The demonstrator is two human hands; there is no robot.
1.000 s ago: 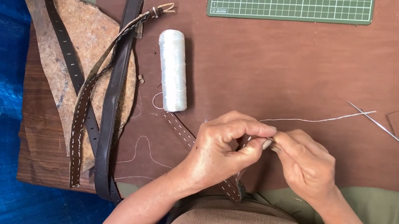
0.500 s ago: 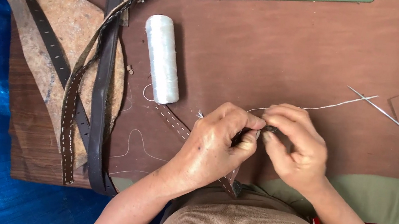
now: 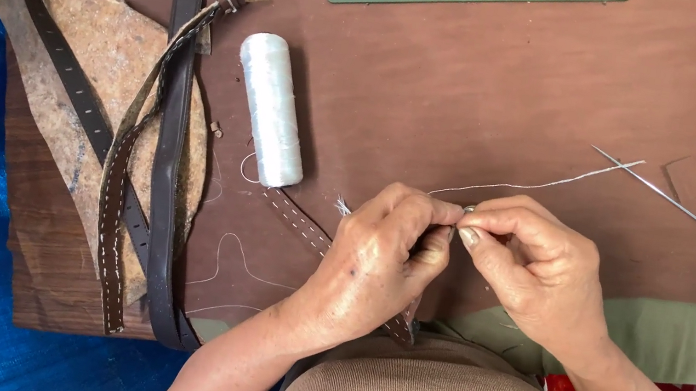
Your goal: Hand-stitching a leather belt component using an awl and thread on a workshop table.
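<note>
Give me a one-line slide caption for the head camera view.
Left hand and right hand pinch white thread over a stitched leather strap, beside a thread spool.

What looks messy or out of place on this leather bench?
Little stands out. Loose thread trails in curls below the white spool, which lies on its side. Several leather straps overlap untidily at the left. Both hands, left hand and right hand, pinch together.

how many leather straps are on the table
4: a dark strap with punched holes and a plain dark strap at left, a stitched strap between them, and a stitched strap under the hands. More may be hidden.
</note>
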